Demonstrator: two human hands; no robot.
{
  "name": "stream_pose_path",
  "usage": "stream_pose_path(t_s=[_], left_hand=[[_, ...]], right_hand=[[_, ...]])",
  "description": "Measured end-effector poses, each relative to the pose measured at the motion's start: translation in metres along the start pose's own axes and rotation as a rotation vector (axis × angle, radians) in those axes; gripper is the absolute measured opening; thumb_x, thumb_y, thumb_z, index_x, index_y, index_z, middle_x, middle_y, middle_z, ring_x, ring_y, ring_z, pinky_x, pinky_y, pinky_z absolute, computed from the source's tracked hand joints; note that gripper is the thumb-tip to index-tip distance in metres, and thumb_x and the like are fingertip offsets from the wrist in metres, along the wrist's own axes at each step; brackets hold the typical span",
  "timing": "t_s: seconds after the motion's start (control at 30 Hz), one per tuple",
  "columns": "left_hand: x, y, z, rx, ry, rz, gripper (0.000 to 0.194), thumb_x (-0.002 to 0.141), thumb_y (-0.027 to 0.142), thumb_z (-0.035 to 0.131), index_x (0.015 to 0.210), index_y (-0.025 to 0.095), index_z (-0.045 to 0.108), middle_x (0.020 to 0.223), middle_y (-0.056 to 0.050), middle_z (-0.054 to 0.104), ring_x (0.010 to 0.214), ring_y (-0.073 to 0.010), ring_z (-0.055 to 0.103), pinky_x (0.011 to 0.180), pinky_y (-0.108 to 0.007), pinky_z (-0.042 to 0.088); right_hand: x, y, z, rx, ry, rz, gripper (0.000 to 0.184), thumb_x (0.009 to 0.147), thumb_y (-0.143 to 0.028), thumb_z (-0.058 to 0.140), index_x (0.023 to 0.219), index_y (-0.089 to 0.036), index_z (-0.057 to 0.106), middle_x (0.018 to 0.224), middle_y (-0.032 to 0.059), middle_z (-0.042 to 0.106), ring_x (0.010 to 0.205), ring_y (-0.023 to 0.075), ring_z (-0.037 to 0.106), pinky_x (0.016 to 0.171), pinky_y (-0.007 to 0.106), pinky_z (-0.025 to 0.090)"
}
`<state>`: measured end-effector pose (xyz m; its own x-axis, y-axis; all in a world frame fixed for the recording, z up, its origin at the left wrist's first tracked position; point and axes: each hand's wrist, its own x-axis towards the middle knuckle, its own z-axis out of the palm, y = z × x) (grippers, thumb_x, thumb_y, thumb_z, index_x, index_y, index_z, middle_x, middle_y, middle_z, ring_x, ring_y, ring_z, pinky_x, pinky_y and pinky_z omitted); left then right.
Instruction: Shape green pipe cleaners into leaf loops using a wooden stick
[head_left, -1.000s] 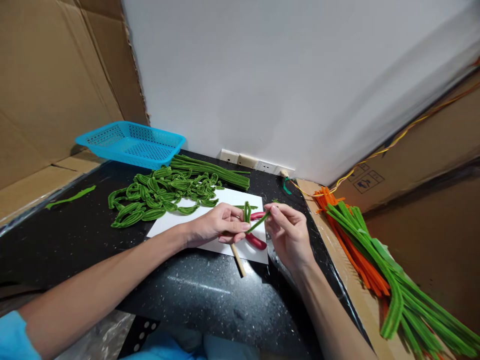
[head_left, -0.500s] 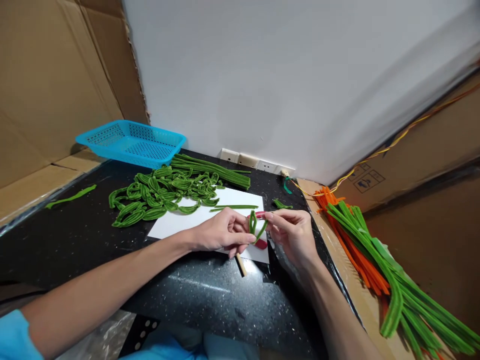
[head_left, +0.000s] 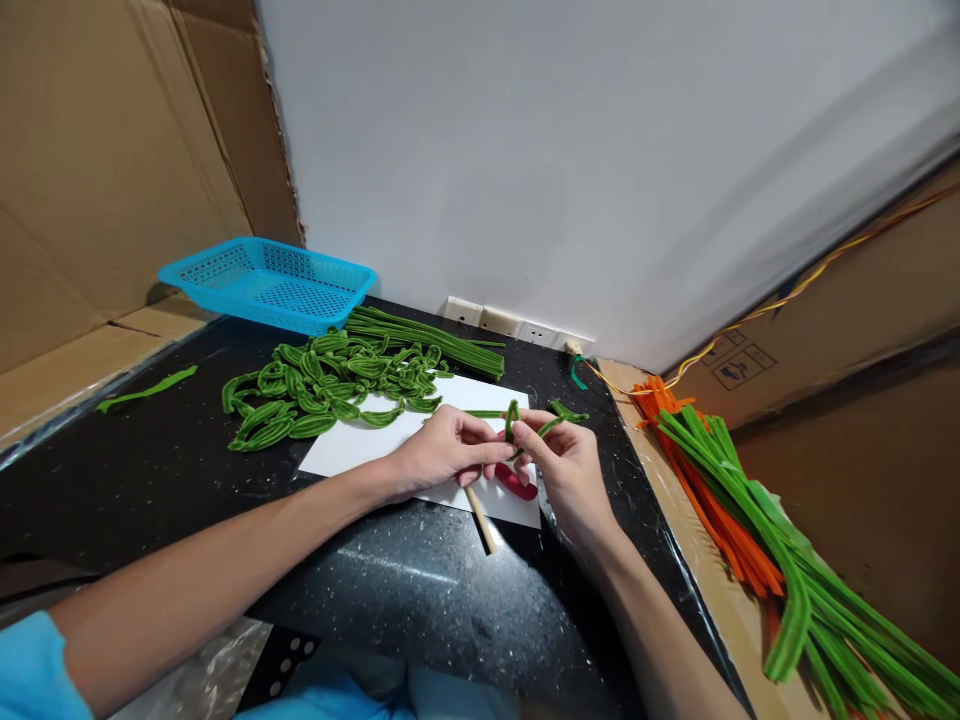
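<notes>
A green pipe cleaner [head_left: 512, 418], bent into a narrow loop, is pinched between the fingertips of my left hand [head_left: 454, 452] and my right hand [head_left: 568, 468]. Its free end sticks out past my right thumb toward the right. Both hands hover above a sheet of white paper [head_left: 330, 456]. Beneath them shows a red tool handle [head_left: 516, 484]; the rest of that tool is hidden. A thin wooden stick [head_left: 481, 522] pokes out below my left hand over the paper's front edge. One straight green stem [head_left: 484, 413] lies behind my fingers, partly covered.
Many looped green pipe-cleaner pieces [head_left: 307, 390] are heaped left of the paper. Behind them lie a bundle of straight stems [head_left: 435, 343] and a blue basket [head_left: 270, 318]. Orange strips [head_left: 701, 510] and brighter green stems [head_left: 780, 550] rest on cardboard at right. Wall sockets [head_left: 499, 322] line the back.
My right hand has moved left against my left fingers, bringing the pipe cleaner's free end across the loop. Earlier the hands were farther apart, with that end held off to the right.
</notes>
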<state>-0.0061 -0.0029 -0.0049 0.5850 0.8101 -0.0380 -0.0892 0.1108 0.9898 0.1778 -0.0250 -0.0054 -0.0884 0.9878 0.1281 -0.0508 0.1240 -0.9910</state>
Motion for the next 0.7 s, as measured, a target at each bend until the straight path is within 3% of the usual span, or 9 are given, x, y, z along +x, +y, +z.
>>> stream_pose_path(t_s=[0.1, 0.23, 0.33, 0.43, 0.57, 0.7], left_hand=[[-0.0003, -0.0005, 0.0015, 0.011, -0.026, -0.005, 0.031, 0.084, 0.040, 0.080, 0.078, 0.009, 0.078, 0.062, -0.002, 0.065, 0.048, -0.0064, 0.047, 0.049, -0.020, 0.033], [0.0020, -0.0016, 0.0009, -0.072, 0.059, 0.025, 0.036, 0.081, 0.039, 0.085, 0.101, 0.010, 0.078, 0.068, -0.001, 0.066, 0.055, -0.0073, 0.053, 0.052, -0.019, 0.038], [0.0032, -0.0024, -0.0018, -0.087, 0.128, 0.031, 0.035, 0.082, 0.041, 0.084, 0.094, 0.010, 0.075, 0.068, 0.001, 0.065, 0.047, -0.0043, 0.049, 0.044, -0.017, 0.034], [0.0032, -0.0035, -0.0026, -0.076, 0.111, 0.015, 0.037, 0.082, 0.043, 0.084, 0.092, 0.009, 0.074, 0.072, -0.002, 0.068, 0.045, -0.0050, 0.053, 0.040, -0.016, 0.035], [0.0029, -0.0034, -0.0004, -0.128, 0.092, 0.032, 0.043, 0.084, 0.050, 0.080, 0.095, 0.009, 0.075, 0.082, -0.007, 0.072, 0.046, -0.0078, 0.059, 0.036, -0.018, 0.038], [0.0030, -0.0010, -0.0012, -0.183, 0.141, 0.050, 0.044, 0.091, 0.053, 0.071, 0.088, 0.009, 0.075, 0.072, -0.005, 0.069, 0.043, -0.0048, 0.051, 0.035, -0.016, 0.028]], right_hand=[[-0.0017, -0.0007, 0.0016, -0.038, -0.004, -0.005, 0.032, 0.083, -0.045, 0.083, 0.075, -0.014, 0.076, 0.058, 0.0006, 0.061, 0.042, 0.0078, 0.044, 0.037, 0.021, 0.030], [0.0014, -0.0026, -0.0007, 0.102, 0.261, -0.096, 0.031, 0.081, -0.043, 0.085, 0.074, -0.015, 0.075, 0.054, -0.0040, 0.052, 0.039, 0.0051, 0.036, 0.035, 0.021, 0.027], [0.0045, -0.0053, -0.0031, 0.217, 0.403, -0.102, 0.033, 0.075, -0.043, 0.090, 0.072, -0.015, 0.074, 0.051, -0.0068, 0.044, 0.039, 0.0041, 0.032, 0.035, 0.020, 0.023], [0.0046, -0.0062, -0.0020, 0.250, 0.412, -0.056, 0.035, 0.073, -0.046, 0.090, 0.073, -0.015, 0.073, 0.047, -0.0092, 0.038, 0.038, 0.0046, 0.029, 0.035, 0.021, 0.023], [0.0027, -0.0042, 0.0028, 0.215, 0.364, -0.034, 0.036, 0.075, -0.049, 0.088, 0.077, -0.015, 0.074, 0.050, -0.0077, 0.041, 0.041, 0.0065, 0.031, 0.035, 0.023, 0.027], [0.0031, -0.0031, 0.0026, 0.193, 0.383, -0.072, 0.033, 0.080, -0.049, 0.085, 0.081, -0.018, 0.073, 0.050, -0.0083, 0.039, 0.042, 0.0068, 0.030, 0.037, 0.022, 0.027]])
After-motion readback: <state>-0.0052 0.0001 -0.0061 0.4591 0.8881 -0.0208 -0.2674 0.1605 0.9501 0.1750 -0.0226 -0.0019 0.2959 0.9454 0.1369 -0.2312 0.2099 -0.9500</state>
